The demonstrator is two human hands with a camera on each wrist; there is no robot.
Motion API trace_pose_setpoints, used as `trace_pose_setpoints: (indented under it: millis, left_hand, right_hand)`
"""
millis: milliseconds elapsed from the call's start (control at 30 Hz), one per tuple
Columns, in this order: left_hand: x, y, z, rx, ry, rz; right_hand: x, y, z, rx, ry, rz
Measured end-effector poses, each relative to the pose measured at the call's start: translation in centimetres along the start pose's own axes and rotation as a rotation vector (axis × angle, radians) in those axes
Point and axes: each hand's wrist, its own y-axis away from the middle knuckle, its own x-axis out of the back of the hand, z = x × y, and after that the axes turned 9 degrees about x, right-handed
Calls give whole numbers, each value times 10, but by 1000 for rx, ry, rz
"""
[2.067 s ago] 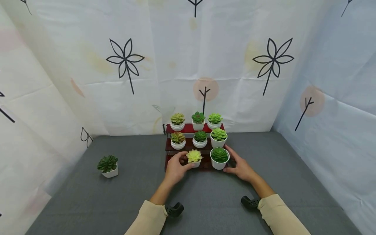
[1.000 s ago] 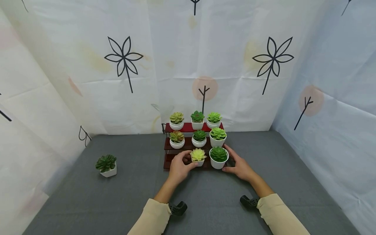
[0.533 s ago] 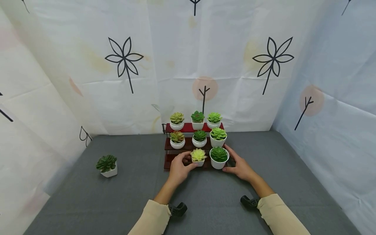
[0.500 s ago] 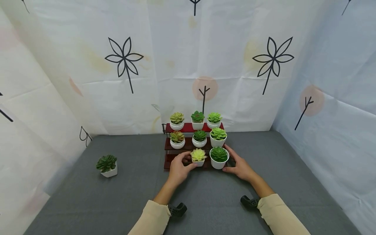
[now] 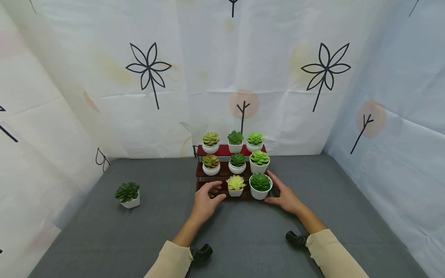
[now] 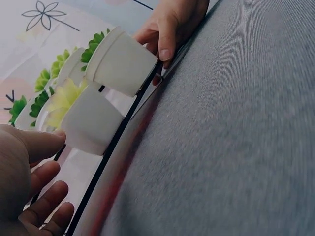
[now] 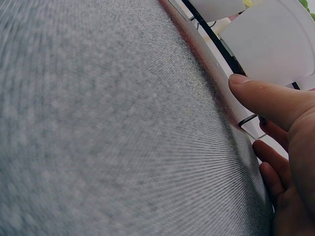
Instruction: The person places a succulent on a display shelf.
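Note:
A small potted succulent with yellow-green leaves [image 5: 235,185] stands upright in a square white pot on the bottom tier of a dark red three-tier plant rack [image 5: 222,170]. Just left of it is my left hand [image 5: 206,200], thumb and fingers parted, holding nothing; the left wrist view shows the thumb tip close to the white pot [image 6: 93,120]. My right hand [image 5: 286,197] holds the rack's right end by the bottom tier, beside a dark green succulent [image 5: 260,185] in a round white pot. The right wrist view shows its thumb [image 7: 266,98] at the tier's front edge and fingers below.
Several other potted succulents fill the upper and middle tiers. Another dark green succulent [image 5: 128,195] in a white pot sits apart on the grey tablecloth [image 5: 153,239], at the left. White patterned fabric [image 5: 208,58] encloses the back and sides.
My left hand moved right with the yellow-green succulent along the bottom tier, then let go and drew back left. The succulent now stands alone. My right hand stays at the rack's end.

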Motion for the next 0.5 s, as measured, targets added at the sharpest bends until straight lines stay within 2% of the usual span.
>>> trace_pose_setpoints:
  millis: [300,500]
  left_hand:
    - [22,3,-1,-59,11,65]
    - [35,7,-3,-77,-9,77]
  right_hand:
    - [0,-1,1,-20,-8,-9]
    - [-1,-1,1,-9,-8,-9]
